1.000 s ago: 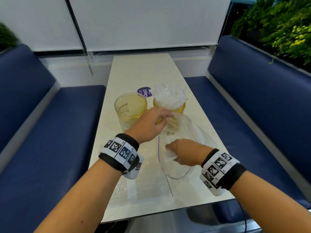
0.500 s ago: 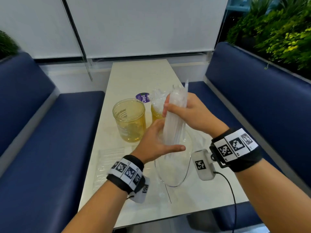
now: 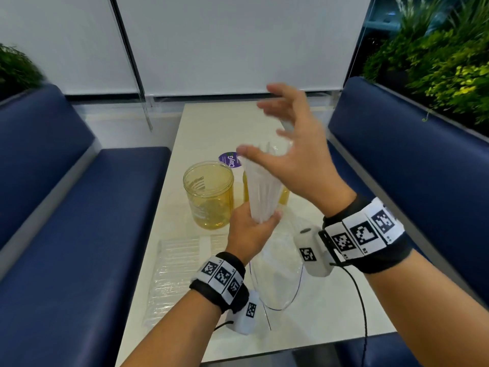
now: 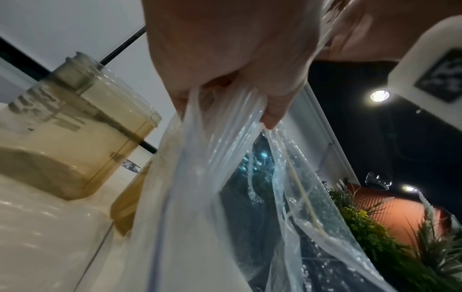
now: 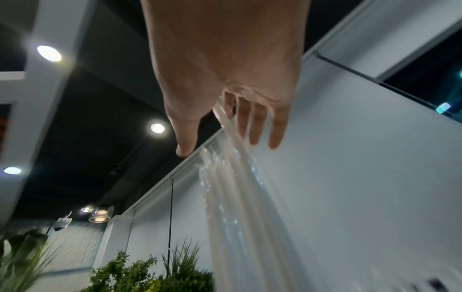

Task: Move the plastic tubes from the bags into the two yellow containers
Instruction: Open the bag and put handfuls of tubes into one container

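Note:
A bundle of clear plastic tubes point(image 3: 262, 189) stands upright over the table. My left hand point(image 3: 260, 221) grips its lower end, and the clear bag point(image 3: 277, 276) hangs from that hand down to the table. The left wrist view shows my left hand's fingers point(image 4: 272, 110) curled round the bag's plastic point(image 4: 225, 177). My right hand point(image 3: 267, 123) is open and spread above the bundle's top, thumb near the tube tips. One yellow container point(image 3: 209, 194) stands empty at the left. The other yellow container point(image 3: 285, 197) is mostly hidden behind the bundle.
A second flat bag of tubes point(image 3: 180, 263) lies on the white table point(image 3: 330, 313) at my left. A purple sticker point(image 3: 229, 159) sits behind the containers. Blue benches point(image 3: 79, 234) line both sides, and plants point(image 3: 436, 70) stand at the right.
My right hand has let go of the tube bundle and opened, rising above it. The left hand now grips the bundle's lower end, which stands higher out of the bag.

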The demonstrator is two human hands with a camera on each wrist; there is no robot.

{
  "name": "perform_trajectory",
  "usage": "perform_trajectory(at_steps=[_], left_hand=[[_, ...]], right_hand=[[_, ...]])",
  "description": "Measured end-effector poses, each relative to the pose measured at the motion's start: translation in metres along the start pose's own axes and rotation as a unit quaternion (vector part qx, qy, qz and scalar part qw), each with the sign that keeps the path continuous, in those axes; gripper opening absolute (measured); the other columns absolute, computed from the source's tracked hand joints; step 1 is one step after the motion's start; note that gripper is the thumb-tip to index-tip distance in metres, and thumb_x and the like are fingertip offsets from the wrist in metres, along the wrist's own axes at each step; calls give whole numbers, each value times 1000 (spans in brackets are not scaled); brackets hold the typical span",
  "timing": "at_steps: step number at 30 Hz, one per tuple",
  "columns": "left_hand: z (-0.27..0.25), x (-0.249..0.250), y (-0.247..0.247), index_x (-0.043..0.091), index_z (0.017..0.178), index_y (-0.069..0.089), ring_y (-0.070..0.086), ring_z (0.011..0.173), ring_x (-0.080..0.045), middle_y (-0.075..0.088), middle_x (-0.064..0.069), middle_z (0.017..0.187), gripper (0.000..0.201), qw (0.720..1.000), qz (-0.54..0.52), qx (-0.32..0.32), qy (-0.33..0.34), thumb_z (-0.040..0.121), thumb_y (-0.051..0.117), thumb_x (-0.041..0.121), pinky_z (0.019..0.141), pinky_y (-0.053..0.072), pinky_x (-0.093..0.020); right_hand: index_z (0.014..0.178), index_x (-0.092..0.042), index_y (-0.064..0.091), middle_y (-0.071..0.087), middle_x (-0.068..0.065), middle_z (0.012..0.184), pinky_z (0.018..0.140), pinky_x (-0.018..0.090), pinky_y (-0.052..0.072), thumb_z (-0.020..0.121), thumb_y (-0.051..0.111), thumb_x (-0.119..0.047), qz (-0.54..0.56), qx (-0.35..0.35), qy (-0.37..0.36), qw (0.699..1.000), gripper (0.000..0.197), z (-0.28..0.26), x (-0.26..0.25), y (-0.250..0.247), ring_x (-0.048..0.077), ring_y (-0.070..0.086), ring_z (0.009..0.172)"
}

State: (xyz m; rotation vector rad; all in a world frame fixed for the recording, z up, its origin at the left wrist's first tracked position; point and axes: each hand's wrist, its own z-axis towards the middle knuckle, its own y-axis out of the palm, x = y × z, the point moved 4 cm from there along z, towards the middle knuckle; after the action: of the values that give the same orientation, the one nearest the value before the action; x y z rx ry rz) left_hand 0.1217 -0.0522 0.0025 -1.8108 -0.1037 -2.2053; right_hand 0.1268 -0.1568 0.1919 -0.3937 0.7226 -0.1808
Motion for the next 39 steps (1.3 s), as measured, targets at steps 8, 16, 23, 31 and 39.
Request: perform_trajectory(at_steps=[8,16,23,31,39], left_hand=[[1,14,1,8,93,73,72,73,-14,76,-4,81,25,998,-24,4,52,80,79,28,62,55,-26],[1,17,-6,17,110,71,74,94,-14,78,-1,99,21,998,-12,-18,56,90,77,21,81,62,-43],[0,29,1,10,133,51,68,111,-10,66,-11,121,53,985,-174,-6,13,85,73,3,91,55,-26],[-12,-23,-12,16,100,72,73,84,-16,77,-1,90,35,999,-2,-32,-7,72,86,32,69,60,-28],[-15,-47,-27,19,105,70,68,92,-7,71,7,107,33,995,78,-54,-1,77,88,25,74,48,-10]], right_hand=[[117,-17,71,74,1,108,87,43,54,98,23,-57,-210,-182,-5,961,65,-4,12,37,17,67,101],[140,-34,32,62,-10,118,94,26,52,62,90,-48,85,-21,174,981,98,-26,38,32,3,63,108],[82,-24,62,68,-11,67,65,25,58,79,84,-17,143,-32,249,957,23,-53,56,72,1,70,63],[85,-13,57,57,2,62,49,29,52,92,65,-3,205,-2,200,958,15,-4,38,58,15,54,45],[91,-7,53,55,11,71,58,36,53,91,65,-6,266,173,70,946,13,103,40,-6,21,55,53]])
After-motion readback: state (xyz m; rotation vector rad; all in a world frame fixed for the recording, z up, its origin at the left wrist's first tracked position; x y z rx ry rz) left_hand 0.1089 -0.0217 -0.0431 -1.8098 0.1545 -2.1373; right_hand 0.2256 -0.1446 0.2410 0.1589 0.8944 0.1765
